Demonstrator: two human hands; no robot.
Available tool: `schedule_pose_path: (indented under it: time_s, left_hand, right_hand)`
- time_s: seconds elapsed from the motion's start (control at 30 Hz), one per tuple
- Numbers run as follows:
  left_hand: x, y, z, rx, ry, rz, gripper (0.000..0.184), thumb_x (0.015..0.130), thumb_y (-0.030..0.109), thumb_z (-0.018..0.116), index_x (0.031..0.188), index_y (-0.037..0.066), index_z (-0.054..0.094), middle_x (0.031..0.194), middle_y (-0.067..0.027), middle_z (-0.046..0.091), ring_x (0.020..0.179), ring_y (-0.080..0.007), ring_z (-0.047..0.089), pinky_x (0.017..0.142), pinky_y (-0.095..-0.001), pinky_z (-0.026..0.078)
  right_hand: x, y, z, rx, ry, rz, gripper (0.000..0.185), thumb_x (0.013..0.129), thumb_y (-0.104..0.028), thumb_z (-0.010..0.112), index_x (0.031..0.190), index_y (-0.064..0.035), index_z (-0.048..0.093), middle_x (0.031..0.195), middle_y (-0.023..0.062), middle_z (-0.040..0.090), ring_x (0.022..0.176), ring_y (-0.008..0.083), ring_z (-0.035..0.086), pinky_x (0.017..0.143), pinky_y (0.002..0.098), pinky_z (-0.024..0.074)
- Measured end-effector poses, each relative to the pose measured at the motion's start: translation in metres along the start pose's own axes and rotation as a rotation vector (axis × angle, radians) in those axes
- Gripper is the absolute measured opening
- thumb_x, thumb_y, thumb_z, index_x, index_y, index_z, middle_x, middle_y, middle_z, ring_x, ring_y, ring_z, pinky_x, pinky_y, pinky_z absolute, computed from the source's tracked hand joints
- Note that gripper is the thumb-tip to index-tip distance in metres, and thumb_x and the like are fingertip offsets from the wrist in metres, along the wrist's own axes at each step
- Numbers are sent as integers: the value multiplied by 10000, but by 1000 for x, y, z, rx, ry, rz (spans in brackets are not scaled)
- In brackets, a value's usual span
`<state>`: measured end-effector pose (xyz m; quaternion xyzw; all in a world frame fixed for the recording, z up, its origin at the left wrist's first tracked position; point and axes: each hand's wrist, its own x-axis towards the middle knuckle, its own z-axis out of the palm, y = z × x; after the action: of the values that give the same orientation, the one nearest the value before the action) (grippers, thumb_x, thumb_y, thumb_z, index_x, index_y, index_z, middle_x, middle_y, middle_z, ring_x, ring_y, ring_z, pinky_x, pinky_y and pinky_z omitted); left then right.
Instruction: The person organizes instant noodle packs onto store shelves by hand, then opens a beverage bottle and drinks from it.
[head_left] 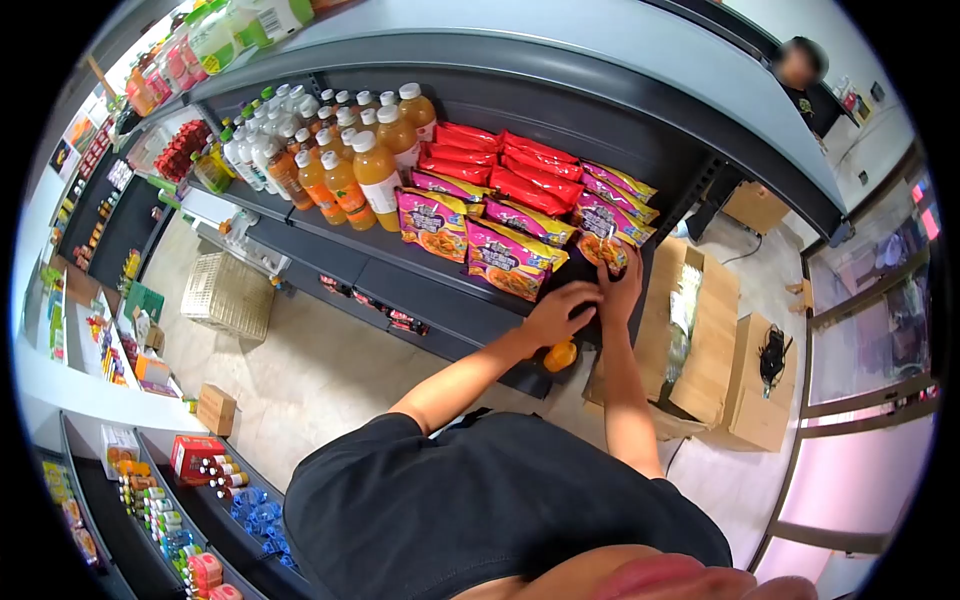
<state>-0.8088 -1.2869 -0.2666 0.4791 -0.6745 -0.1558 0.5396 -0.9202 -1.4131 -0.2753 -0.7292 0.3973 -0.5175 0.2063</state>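
Note:
Purple and yellow noodle packets [508,262] stand in rows on the dark shelf, with red packets [530,187] behind them. At the right end of the front row, my right hand [620,287] grips the lower part of a purple noodle packet [606,222]. My left hand [562,314] is beside it at the shelf's front edge, fingers bent and apart, holding nothing that I can see. A small orange-yellow object [560,355] shows below my hands; its kind is unclear.
Bottles of orange and amber drinks [375,185] stand left of the packets. An upper shelf [560,60] overhangs them. Open cardboard boxes [705,340] stand on the floor at right, a wicker basket [228,297] at left. Another person [800,75] is at the far upper right.

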Motion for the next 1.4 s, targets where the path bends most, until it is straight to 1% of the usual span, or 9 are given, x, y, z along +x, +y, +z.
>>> schedule_pose_path:
  time_s: [0.17, 0.3, 0.33, 0.5, 0.63, 0.83, 0.97, 1.13, 1.4]
  left_hand:
    - [-83, 15, -22, -65, -94, -94, 173, 974, 113, 656, 1115, 28, 712, 1098, -142, 717, 1036, -331, 697, 878, -418, 558]
    - [-181, 18, -81, -79, -188, -320, 264, 976, 177, 635, 1188, 33, 699, 1114, -141, 740, 1034, -319, 711, 900, -396, 554]
    - [-202, 26, -102, -112, -179, -462, 290, 974, 195, 643, 1212, 36, 690, 1113, -139, 744, 1033, -305, 716, 903, -399, 557]
    - [-343, 35, -194, 27, -50, -884, 356, 947, 235, 684, 1252, 53, 678, 1106, -129, 757, 985, -243, 734, 897, -385, 565]
    - [-396, 56, -254, 24, 416, -971, 332, 965, 218, 660, 1248, 46, 686, 1039, -93, 762, 945, -175, 716, 867, -351, 562]
    - [-434, 119, -330, 19, 758, -742, 269, 992, 158, 670, 1218, 12, 678, 1115, -98, 738, 1043, -159, 690, 949, -337, 552]
    - [-493, 158, -360, 236, 879, -671, 207, 948, 138, 675, 1106, 13, 720, 1019, -129, 756, 960, -221, 729, 887, -362, 568]
    - [-566, 196, -406, 321, 1328, -701, 149, 940, 126, 705, 1042, 23, 743, 975, -96, 759, 931, -184, 722, 862, -345, 564]
    - [-642, 165, -515, 445, 1384, -809, 126, 912, 139, 741, 952, 20, 729, 904, -81, 742, 856, -169, 704, 831, -335, 558]
  right_hand:
    - [-5, -6, -4, 2, 179, -46, 430, 874, -61, 739, 1280, -34, 596, 1463, 278, 491, 1444, 441, 401, 1188, 504, 336]
    - [-39, -36, -15, 72, 340, 120, 364, 905, -47, 691, 1255, -31, 591, 1488, 227, 489, 1376, 381, 477, 1063, 452, 417]
    - [-51, -58, -13, 103, 395, 97, 266, 904, -29, 660, 1164, -16, 605, 1329, 185, 593, 1218, 340, 571, 970, 417, 451]
    - [-139, -171, 23, 282, 252, -143, 101, 837, 24, 614, 919, -26, 582, 883, 124, 601, 820, 300, 598, 793, 390, 502]
    - [-224, -245, 94, 623, -292, -468, 185, 811, 118, 565, 944, -10, 570, 926, 111, 574, 781, 211, 563, 731, 321, 494]
    - [-340, -347, 198, 875, -989, -311, 177, 853, 93, 651, 990, -7, 603, 1019, 89, 576, 800, 129, 558, 719, 245, 477]
    - [-392, -423, 254, 936, -1130, -340, 134, 872, 41, 691, 977, -3, 620, 1000, 101, 608, 802, 171, 588, 690, 279, 497]
    - [-449, -479, 308, 982, -1376, -120, 174, 940, 84, 612, 1072, -25, 579, 1102, 60, 585, 754, 103, 607, 683, 236, 517]
    - [-502, -521, 421, 866, -1605, -94, 173, 931, 80, 611, 1061, -28, 578, 992, 42, 601, 760, 98, 625, 689, 234, 518]
